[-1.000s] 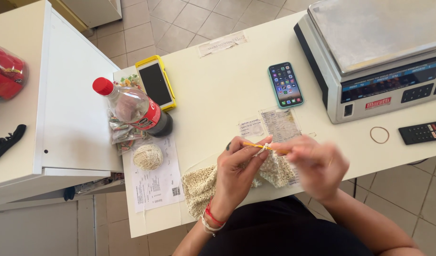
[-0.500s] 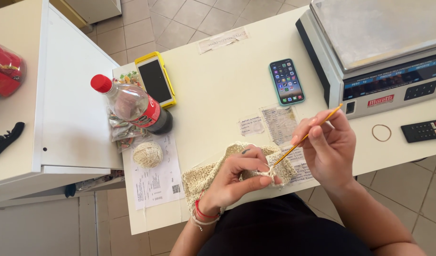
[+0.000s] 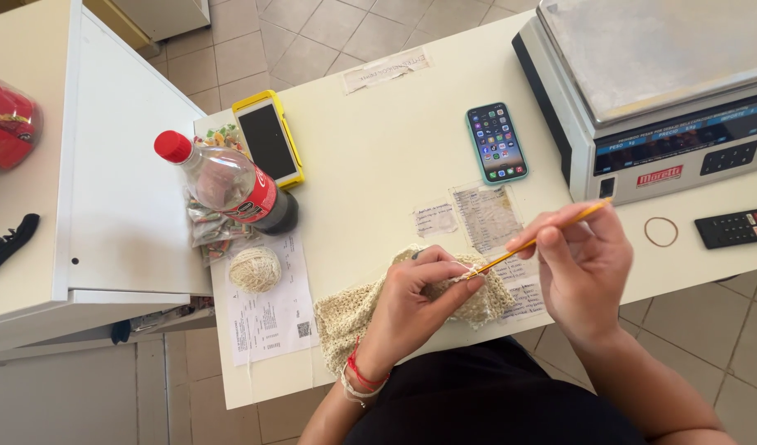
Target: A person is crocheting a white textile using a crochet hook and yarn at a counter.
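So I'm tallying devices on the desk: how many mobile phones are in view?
2. The yellow-cased phone lies face up, screen dark, beside the bottle; the teal-cased phone lies lit, left of the scale. None looks hidden.

Scale (image 3: 658, 74), 2 phones (image 3: 496, 142) (image 3: 267, 140), soda bottle (image 3: 230, 185), remote (image 3: 737, 227), rubber band (image 3: 661, 231).

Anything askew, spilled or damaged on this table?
Nothing spilled or damaged. The capped soda bottle lies on its side atop snack wrappers; that is the only oddity. The left hand holds the crochet piece, the right hand the hook.
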